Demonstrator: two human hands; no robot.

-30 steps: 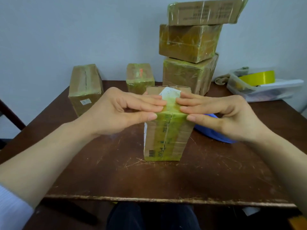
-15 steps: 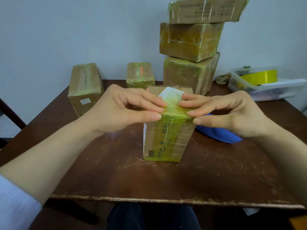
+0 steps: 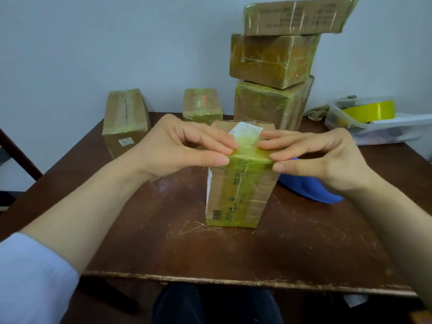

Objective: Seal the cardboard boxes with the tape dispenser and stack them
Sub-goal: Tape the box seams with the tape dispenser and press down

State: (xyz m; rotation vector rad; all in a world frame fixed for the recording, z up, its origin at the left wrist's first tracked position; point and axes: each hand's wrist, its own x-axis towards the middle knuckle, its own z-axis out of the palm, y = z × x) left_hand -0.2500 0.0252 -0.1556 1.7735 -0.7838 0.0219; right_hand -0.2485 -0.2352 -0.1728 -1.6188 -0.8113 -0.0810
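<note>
A tall cardboard box [image 3: 238, 197] wrapped in yellowish tape stands upright in the middle of the table [image 3: 210, 253]. My left hand [image 3: 177, 148] and my right hand [image 3: 322, 157] meet at its top. The fingers press flat on the taped top and the thumbs lie against the upper front edge. A blue object [image 3: 311, 190], maybe the tape dispenser, lies behind my right hand and is mostly hidden. At the back stands a stack of three taped boxes: the bottom one [image 3: 268, 104], the middle one [image 3: 271, 57] and the top one [image 3: 297, 17].
Two smaller taped boxes stand at the back: one on the left [image 3: 125, 120], one in the centre [image 3: 202, 104]. At the back right, a clear plastic container [image 3: 378, 129] holds a yellow tape roll [image 3: 374, 109]. The table's worn front edge is close to me.
Both hands stay on the box top. Their fingers have shifted slightly along the tape, the right fingers a little further back. The box has not moved.
</note>
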